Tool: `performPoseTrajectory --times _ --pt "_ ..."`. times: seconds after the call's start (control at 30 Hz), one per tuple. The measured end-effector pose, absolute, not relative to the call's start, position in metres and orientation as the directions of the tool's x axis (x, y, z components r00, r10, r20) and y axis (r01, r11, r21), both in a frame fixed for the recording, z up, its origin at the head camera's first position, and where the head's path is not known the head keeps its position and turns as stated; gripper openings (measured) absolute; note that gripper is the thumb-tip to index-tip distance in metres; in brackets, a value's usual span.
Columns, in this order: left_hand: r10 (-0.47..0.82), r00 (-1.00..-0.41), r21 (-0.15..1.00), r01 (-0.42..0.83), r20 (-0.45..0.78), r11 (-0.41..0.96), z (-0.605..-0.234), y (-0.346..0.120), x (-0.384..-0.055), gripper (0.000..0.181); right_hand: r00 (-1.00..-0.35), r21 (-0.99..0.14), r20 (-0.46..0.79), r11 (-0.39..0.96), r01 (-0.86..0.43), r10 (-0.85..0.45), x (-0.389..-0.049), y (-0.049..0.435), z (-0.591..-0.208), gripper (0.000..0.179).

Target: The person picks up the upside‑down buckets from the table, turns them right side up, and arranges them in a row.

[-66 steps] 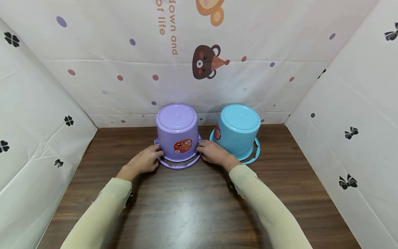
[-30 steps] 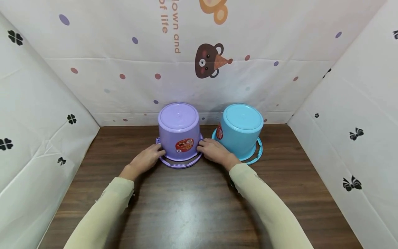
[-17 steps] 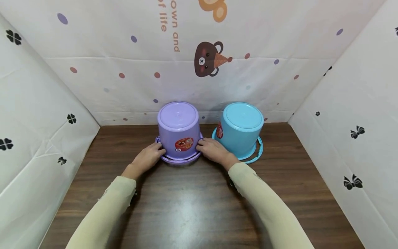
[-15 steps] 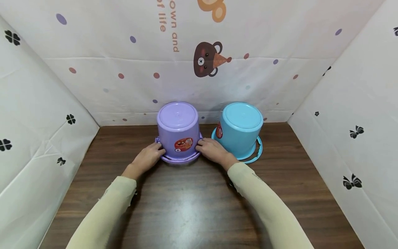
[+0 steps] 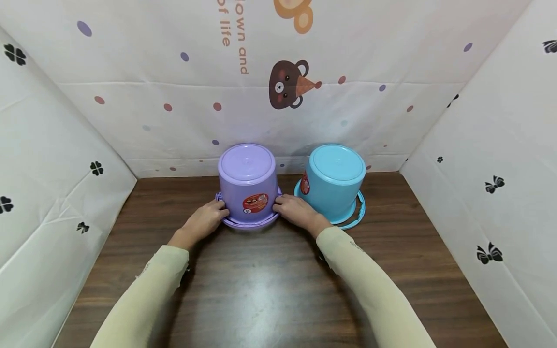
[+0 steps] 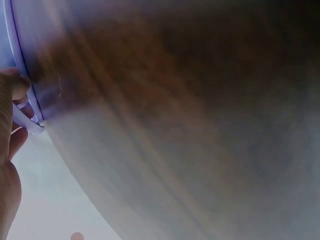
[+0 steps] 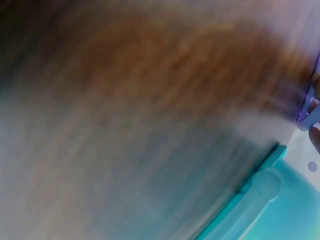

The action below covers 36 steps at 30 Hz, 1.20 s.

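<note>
A purple bucket [image 5: 248,179] stands upside down against the back wall, its base facing up and a red oval label on its front. Its purple handle [image 5: 249,225] lies close along the rim at the front. My left hand [image 5: 203,223] grips the bucket low on its left side. On the right side, my right hand [image 5: 298,212] holds it near the rim. In the left wrist view, thumb and fingers [image 6: 19,86] pinch the rim and handle end. The right wrist view catches only a few fingertips [image 7: 316,135] on the purple handle at its edge.
A turquoise bucket [image 5: 336,186], also upside down, stands just right of the purple one, its handle [image 5: 359,215] lying out to the right. The right forearm passes in front of it. Patterned white sheets [image 5: 174,130] enclose the brown wooden table [image 5: 243,290] on three sides.
The purple bucket's handle, earlier lying out in front on the table, has come in against the rim. Both hands keep their places on the bucket. The head view shifts slightly.
</note>
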<state>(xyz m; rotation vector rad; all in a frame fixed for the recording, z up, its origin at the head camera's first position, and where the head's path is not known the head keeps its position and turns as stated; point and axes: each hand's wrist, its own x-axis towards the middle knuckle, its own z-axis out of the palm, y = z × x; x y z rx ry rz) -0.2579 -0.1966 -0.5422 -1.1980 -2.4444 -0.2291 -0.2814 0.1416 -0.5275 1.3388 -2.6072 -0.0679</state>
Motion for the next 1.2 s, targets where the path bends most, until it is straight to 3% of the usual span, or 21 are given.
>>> performPoseTrajectory --times 0.23,0.57,0.77,1.07,1.2 --pt "0.726 -0.538 -0.083 0.776 0.429 0.625 -0.542 -0.195 -0.255 0.010 -0.548 0.208 0.189 0.578 -0.789 -0.815 -0.279 0.143 -0.528 0.015" --pt "0.726 -0.524 -0.105 0.775 0.445 0.624 -0.541 -0.195 -0.250 0.011 -0.506 0.213 0.207 0.543 -0.812 -0.837 -0.276 0.146 -0.527 0.011" --pt "0.682 -0.559 -0.053 0.754 0.472 0.655 -0.543 -0.195 -0.245 0.011 -0.513 0.125 0.234 0.549 -0.827 -0.826 -0.275 0.151 -0.526 0.010" --pt "0.602 -0.609 0.147 0.756 0.517 0.638 -0.542 -0.196 -0.238 0.023 -0.539 -0.047 0.254 0.546 -0.836 -0.803 -0.270 0.155 -0.518 0.021" --pt "0.583 -0.618 0.186 0.753 0.528 0.631 -0.541 -0.196 -0.235 0.025 -0.548 -0.102 0.273 0.543 -0.834 -0.791 -0.269 0.157 -0.517 0.023"
